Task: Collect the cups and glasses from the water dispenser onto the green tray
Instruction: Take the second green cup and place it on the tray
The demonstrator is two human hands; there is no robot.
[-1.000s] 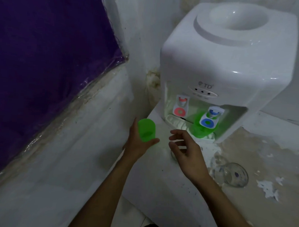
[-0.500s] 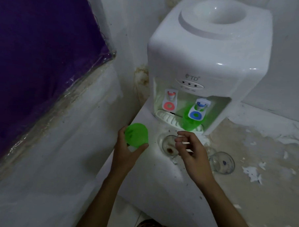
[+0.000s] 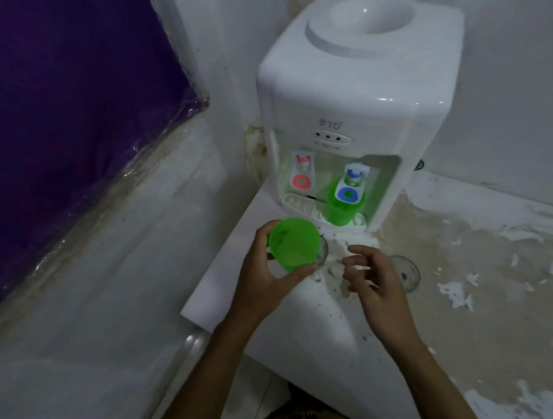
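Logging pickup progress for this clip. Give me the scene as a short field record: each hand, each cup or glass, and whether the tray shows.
left hand: holds green cup
right hand: empty, fingers curled, above the counter
second green cup: upright on the dispenser drip grille, under the blue tap
clear glass: on counter, mostly hidden behind the held cup
second clear glass: on counter, beyond the right hand
green tray: not in view

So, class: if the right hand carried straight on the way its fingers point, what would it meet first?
The right hand has its fingers pointing left, so probably the clear glass behind the green cup, though depth is unclear.
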